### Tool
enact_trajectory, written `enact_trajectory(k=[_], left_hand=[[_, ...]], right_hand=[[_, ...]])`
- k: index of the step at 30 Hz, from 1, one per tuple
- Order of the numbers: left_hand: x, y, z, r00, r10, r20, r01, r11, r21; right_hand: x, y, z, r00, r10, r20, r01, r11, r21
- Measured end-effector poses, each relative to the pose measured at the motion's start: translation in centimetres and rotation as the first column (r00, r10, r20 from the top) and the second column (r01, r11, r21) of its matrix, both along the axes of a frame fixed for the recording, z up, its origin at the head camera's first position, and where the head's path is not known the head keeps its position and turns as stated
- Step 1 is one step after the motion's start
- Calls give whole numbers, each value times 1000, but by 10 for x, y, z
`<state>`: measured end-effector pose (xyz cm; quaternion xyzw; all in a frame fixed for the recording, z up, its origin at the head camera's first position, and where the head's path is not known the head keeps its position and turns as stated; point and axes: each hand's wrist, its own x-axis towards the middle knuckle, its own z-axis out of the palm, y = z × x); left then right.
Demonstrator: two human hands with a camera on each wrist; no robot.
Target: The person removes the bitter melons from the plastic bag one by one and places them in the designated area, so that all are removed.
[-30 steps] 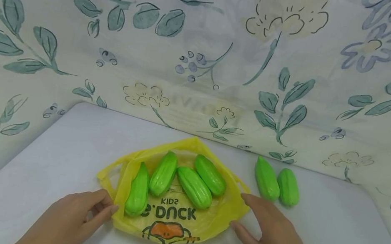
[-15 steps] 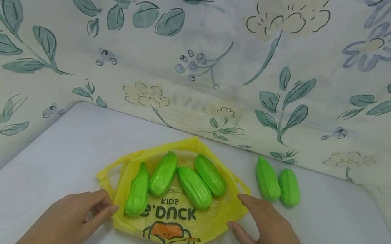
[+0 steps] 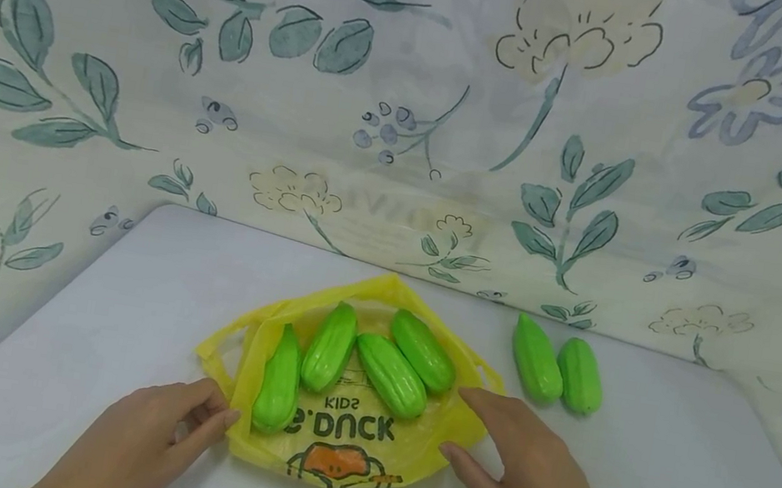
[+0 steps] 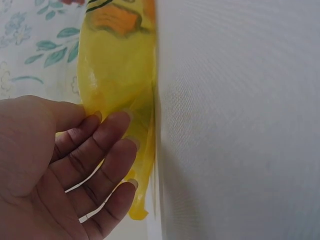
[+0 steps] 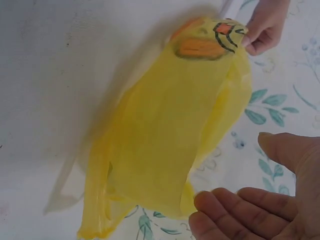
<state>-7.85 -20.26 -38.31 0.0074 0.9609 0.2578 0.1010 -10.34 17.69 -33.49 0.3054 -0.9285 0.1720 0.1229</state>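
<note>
Four green gourds (image 3: 390,376) lie inside the yellow bag (image 3: 416,454), which I find at the lower centre of the head view; two loose gourds (image 3: 538,360) sit on the table (image 3: 677,464) to the bag's right. I note one change over the last second: the right hand (image 3: 540,486) has shifted slightly left, its fingertips now further in over the bag's right side. I judge this to be work on the bag's rim, the gourds being left alone. The left hand (image 3: 138,434) pinches the bag's left edge between thumb and finger. The right hand is spread wide, thumb well apart from the fingers, gripping nothing; whether its fingertips touch the plastic I cannot tell. A fold hides part of the leftmost gourd. Both wrist views leave the contents obscured, and the forearms are cut off at the lower edge.
</note>
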Motion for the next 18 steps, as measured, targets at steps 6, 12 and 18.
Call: enact_trajectory(k=[6, 12, 18], left_hand=[[1, 0, 1, 1000, -7, -15, 7, 1000, 2], [1, 0, 0, 1000, -7, -19, 7, 1000, 6], [2, 1, 1, 1000, -10, -26, 10, 1000, 8]], right_hand=[[-3, -6, -1, 999, -12, 46, 12, 1000, 7], [-8, -13, -3, 991, -38, 131, 34, 999, 33], [-14, -21, -5, 974, -58, 220, 49, 998, 49]])
